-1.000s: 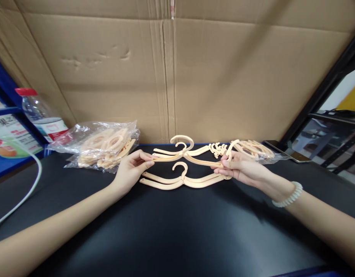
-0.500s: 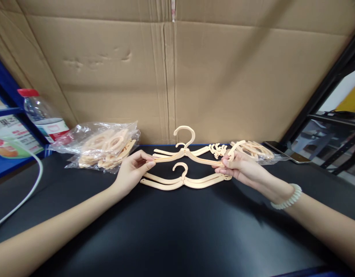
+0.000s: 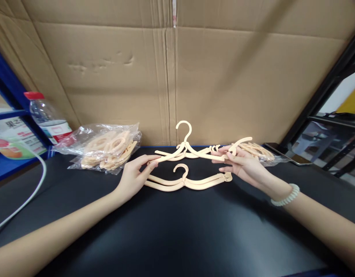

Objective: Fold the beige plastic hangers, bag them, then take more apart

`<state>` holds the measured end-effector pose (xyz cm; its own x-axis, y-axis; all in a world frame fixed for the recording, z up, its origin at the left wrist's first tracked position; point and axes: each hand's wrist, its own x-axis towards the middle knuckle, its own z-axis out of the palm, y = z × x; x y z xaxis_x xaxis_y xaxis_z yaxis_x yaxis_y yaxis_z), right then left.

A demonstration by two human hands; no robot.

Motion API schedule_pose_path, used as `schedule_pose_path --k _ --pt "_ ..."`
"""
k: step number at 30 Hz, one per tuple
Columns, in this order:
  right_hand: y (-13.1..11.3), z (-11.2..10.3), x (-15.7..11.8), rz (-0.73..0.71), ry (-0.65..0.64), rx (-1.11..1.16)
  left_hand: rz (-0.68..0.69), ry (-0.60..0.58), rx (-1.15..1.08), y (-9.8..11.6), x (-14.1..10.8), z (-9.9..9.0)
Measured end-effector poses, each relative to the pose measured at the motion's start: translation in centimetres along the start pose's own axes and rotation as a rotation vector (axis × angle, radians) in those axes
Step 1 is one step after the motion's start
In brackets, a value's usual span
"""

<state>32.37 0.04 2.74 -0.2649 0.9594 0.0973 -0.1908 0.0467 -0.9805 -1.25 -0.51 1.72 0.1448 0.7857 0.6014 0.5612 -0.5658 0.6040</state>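
Observation:
A beige folding clothes hanger (image 3: 204,154) is held up above the table, its hook pointing upward. My left hand (image 3: 136,172) pinches the tip of its left arm between thumb and fingers. My right hand (image 3: 243,163) grips the right end, where a short curved piece (image 3: 242,141) sticks up at an angle to the arm. Nearer to me, a second beige hanger (image 3: 165,188) lies flat below the held one. Behind the held hanger lies another hanger (image 3: 161,152), partly covered by it. Some small beige pieces (image 3: 214,148) show beside my right fingers.
Clear plastic bags with beige parts lie at left (image 3: 108,150) and right (image 3: 259,151). A red-capped bottle (image 3: 49,117) leans by a blue shelf (image 3: 10,113). A phone (image 3: 300,158) rests at the right. Cardboard (image 3: 116,84) stands behind the black table (image 3: 177,231).
The held hanger's arms now slope down more steeply from its hook, which stands more upright. The curved piece at my right hand has swung outward, and some right fingers have spread.

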Motion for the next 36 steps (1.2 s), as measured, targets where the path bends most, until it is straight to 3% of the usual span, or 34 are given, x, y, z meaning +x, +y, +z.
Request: schedule_pose_path --k 4,7,14,19,26,31,36 --pt "0.1 -0.8 0.2 -0.073 0.02 -0.085 0.014 -0.013 0.03 0.1 0.4 -0.3" --pt "0.0 -2.1 0.9 -0.054 0.047 -0.022 0.043 -0.056 0.061 -0.1 0.8 -0.8" --pt "-1.7 -6.0 1.7 0.006 0.128 0.0 0.145 -0.424 0.193 0.7 2.3 -3.7" --pt "-3.0 -7.6 0.8 0.101 -0.085 -0.221 0.212 -0.665 0.268 2.3 2.7 -5.4" --pt "-3.3 -7.8 0.8 0.142 -0.408 -0.686 0.377 -0.746 0.423 3.1 1.6 -5.0" --pt "-3.4 -7.4 1.1 0.163 -0.505 -0.942 0.473 -0.832 0.553 3.7 1.2 -4.4" --pt "-3.1 -7.3 1.3 0.134 -0.517 -1.139 0.513 -0.845 0.63 3.4 1.3 -4.1"
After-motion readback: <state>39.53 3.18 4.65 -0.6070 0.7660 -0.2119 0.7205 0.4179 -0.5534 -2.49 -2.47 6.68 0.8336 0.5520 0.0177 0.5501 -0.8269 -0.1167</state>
